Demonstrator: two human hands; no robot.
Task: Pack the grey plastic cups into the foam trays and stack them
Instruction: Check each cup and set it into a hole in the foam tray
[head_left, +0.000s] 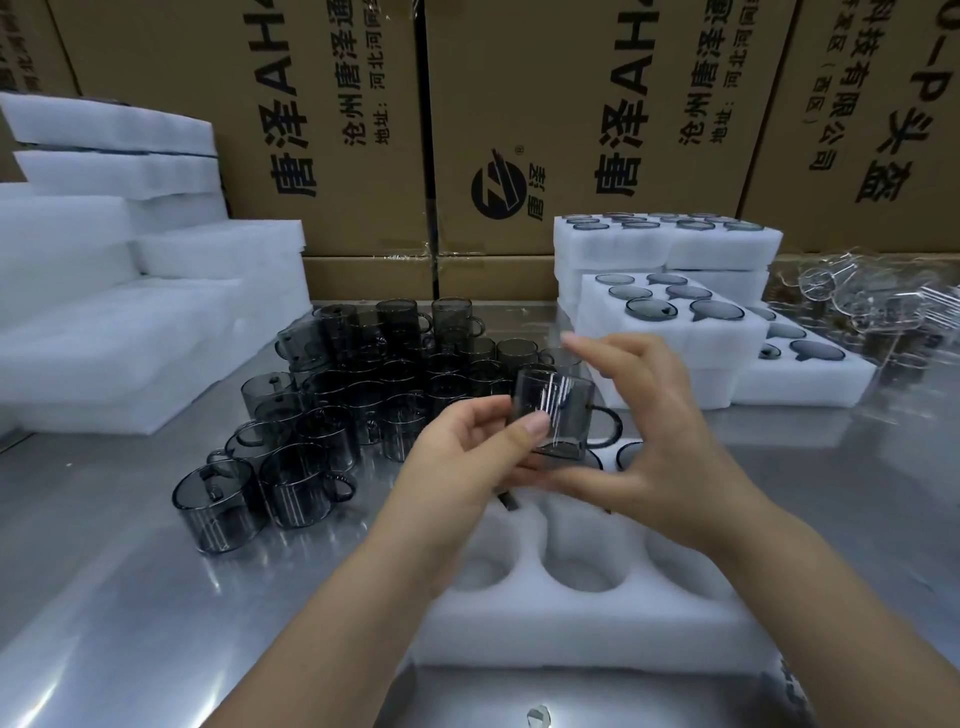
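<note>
A person held a grey plastic cup (553, 415) in the air between both hands, just above a white foam tray (571, 634) that lay on a steel table (130, 597) close to the camera. The left hand (462, 457) pinched the cup, its thumb pressed flat on the near wall and its fingers curled behind and below. The right hand (660, 447) framed the cup from the handle side with its fingers spread and mostly straight, forefinger raised above the rim and thumb reaching under the base; whether that hand touched the cup could not be told. The cup sat slightly tilted, its looped handle pointing towards the right palm.

The tray's near row of round pockets faced up beneath the forearms, and dark rims showed in its far row, partly hidden by the hands. To the left on the table stood a crowded cluster of loose grey cups (332, 405), some stacked on others, handles turned in different directions. Behind the hands on the right rose a stack of filled foam trays (727, 364), grey cup rims visible in their pockets. A pile of plain foam slabs (104, 338) stood at the far left. Clear plastic cups (857, 296) lay jumbled at the far right. Printed cardboard cartons (337, 130) lined the back of the table.
</note>
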